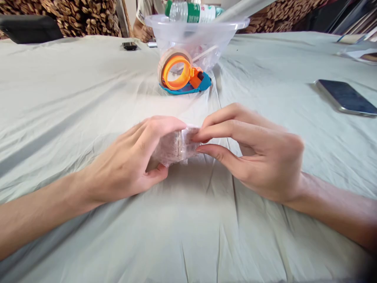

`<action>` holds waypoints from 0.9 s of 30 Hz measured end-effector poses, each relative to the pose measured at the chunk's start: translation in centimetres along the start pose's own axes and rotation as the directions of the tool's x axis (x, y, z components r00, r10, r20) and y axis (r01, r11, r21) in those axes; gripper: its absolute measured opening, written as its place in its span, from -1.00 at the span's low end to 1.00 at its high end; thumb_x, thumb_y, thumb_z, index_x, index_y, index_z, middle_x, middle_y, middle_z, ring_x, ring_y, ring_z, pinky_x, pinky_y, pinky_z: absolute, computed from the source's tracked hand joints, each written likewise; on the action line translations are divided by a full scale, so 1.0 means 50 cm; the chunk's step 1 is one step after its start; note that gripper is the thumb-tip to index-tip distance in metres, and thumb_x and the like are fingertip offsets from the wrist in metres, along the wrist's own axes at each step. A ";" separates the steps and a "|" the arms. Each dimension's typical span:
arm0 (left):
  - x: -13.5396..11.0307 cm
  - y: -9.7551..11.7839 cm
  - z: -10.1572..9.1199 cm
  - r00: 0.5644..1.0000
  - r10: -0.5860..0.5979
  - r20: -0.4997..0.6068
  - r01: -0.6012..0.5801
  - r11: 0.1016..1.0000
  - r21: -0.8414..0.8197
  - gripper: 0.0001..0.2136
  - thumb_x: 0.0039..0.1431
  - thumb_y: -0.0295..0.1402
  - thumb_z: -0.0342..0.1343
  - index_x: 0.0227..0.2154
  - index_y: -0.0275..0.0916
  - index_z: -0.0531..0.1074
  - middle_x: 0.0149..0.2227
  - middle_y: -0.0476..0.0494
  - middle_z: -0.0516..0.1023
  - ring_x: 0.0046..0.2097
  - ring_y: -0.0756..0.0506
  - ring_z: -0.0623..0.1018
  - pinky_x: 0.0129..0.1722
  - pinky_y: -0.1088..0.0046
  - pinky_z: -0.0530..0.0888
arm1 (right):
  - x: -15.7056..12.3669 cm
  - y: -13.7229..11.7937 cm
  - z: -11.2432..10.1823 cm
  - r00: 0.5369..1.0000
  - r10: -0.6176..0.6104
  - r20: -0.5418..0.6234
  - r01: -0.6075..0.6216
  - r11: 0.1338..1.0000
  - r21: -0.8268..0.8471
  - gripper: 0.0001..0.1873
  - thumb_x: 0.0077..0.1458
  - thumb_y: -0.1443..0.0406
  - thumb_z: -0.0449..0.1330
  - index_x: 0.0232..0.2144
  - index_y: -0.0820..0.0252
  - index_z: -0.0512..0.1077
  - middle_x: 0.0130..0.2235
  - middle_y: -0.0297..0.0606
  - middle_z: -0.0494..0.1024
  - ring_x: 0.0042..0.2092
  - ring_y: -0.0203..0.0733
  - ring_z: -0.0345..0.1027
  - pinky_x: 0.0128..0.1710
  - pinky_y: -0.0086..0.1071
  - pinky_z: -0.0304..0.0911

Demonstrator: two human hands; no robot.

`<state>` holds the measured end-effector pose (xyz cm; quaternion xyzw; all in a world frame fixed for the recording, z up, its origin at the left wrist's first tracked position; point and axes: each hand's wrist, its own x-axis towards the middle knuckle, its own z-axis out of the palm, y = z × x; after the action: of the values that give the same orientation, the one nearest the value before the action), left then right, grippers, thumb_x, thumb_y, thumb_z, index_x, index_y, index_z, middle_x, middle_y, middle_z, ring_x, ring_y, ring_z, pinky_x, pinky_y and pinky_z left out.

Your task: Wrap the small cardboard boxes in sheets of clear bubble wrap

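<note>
Head view: a small wrapped bundle in clear, crinkled plastic sits low over the cloth-covered tabletop, right between the two hands and near the middle of the picture. The left hand is curled around its left side, fingers over the top and thumb tucked under; it seems to act as the steady hold, so the bundle cannot roll or slip. The right hand meets it from the other side, thumb and first fingers pinching the wrap at the bundle's right end, which looks like the finer grip on the loose plastic. What is inside the wrap cannot be made out.

Further back, well apart from the hands, an orange and blue tape dispenser lies on its side just in front of a clear plastic bowl, with a green-labelled bottle behind the rim. A phone lies face up to the right, a smaller phone far left of the bowl, and another person's hand rests at the far edge
</note>
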<state>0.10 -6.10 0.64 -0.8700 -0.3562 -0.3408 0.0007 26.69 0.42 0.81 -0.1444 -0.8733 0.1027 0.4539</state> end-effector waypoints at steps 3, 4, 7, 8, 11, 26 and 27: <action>0.004 0.002 -0.003 0.999 0.039 0.036 -0.040 0.999 0.016 -0.32 0.26 -0.60 0.17 0.40 -0.04 0.23 0.34 -0.19 0.60 0.38 -0.27 0.61 0.39 0.09 0.60 | 0.002 0.000 0.002 1.000 0.000 -0.003 0.000 0.999 0.054 -0.82 0.35 0.46 0.43 -0.15 0.06 0.63 -0.14 -0.30 0.67 -0.15 -0.19 0.61 -0.07 -0.27 0.62; 0.004 0.003 -0.004 0.998 0.040 0.039 -0.040 0.999 0.019 -0.32 0.25 -0.61 0.16 0.39 -0.04 0.25 0.34 -0.19 0.60 0.38 -0.27 0.61 0.39 0.09 0.60 | 0.003 -0.001 0.002 1.000 -0.004 -0.003 0.004 0.998 0.064 -0.82 0.34 0.46 0.44 -0.16 0.06 0.63 -0.15 -0.30 0.67 -0.16 -0.19 0.61 -0.08 -0.27 0.62; 0.005 0.005 -0.005 0.998 0.044 0.047 -0.046 0.998 0.032 -0.32 0.25 -0.63 0.15 0.38 -0.02 0.28 0.35 -0.17 0.60 0.39 -0.26 0.60 0.39 0.11 0.60 | 0.004 -0.004 0.004 1.000 -0.022 -0.011 0.023 0.999 0.041 -0.81 0.37 0.49 0.38 -0.17 0.08 0.62 -0.18 -0.30 0.69 -0.18 -0.21 0.62 -0.12 -0.31 0.61; 0.005 0.006 -0.005 0.997 0.050 0.053 -0.052 0.998 0.039 -0.32 0.25 -0.63 0.15 0.39 -0.04 0.28 0.36 -0.18 0.59 0.40 -0.26 0.60 0.39 0.12 0.59 | 0.005 -0.006 0.004 0.999 -0.037 -0.020 0.037 0.999 0.016 -0.79 0.38 0.51 0.35 -0.18 0.07 0.62 -0.18 -0.30 0.70 -0.19 -0.22 0.63 -0.14 -0.32 0.61; 0.005 0.004 -0.004 0.997 0.052 0.060 -0.055 0.997 0.046 -0.33 0.28 -0.62 0.15 0.42 -0.06 0.26 0.36 -0.20 0.58 0.39 -0.27 0.59 0.40 0.09 0.59 | 0.006 -0.012 0.001 0.997 -0.075 -0.026 0.073 0.995 -0.063 -0.75 0.40 0.52 0.29 -0.18 0.03 0.61 -0.17 -0.30 0.71 -0.21 -0.21 0.63 -0.19 -0.31 0.61; 0.005 -0.018 -0.007 0.971 -0.223 0.083 0.231 0.967 -0.106 -0.57 0.56 -0.35 0.07 0.41 -0.03 0.41 0.35 -0.18 0.54 0.31 -0.25 0.57 0.29 0.16 0.62 | 0.004 -0.010 -0.021 0.934 -0.288 0.214 0.309 0.948 -0.073 -0.74 0.33 0.57 0.27 -0.18 0.10 0.46 -0.14 -0.28 0.74 -0.26 -0.25 0.60 -0.28 -0.34 0.54; 0.007 -0.020 -0.007 0.965 -0.247 0.084 0.256 0.959 -0.122 -0.59 0.57 -0.33 0.07 0.40 -0.03 0.42 0.33 -0.17 0.56 0.27 -0.24 0.59 0.28 0.16 0.62 | 0.005 -0.011 -0.026 0.917 -0.322 0.237 0.349 0.934 -0.080 -0.73 0.31 0.58 0.26 -0.18 0.10 0.45 -0.12 -0.24 0.74 -0.27 -0.22 0.59 -0.29 -0.30 0.53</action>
<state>-0.55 -5.20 0.85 -0.8267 -0.4406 -0.3313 -0.1124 27.52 0.05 1.90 -0.0072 -0.9344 -0.0143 0.3559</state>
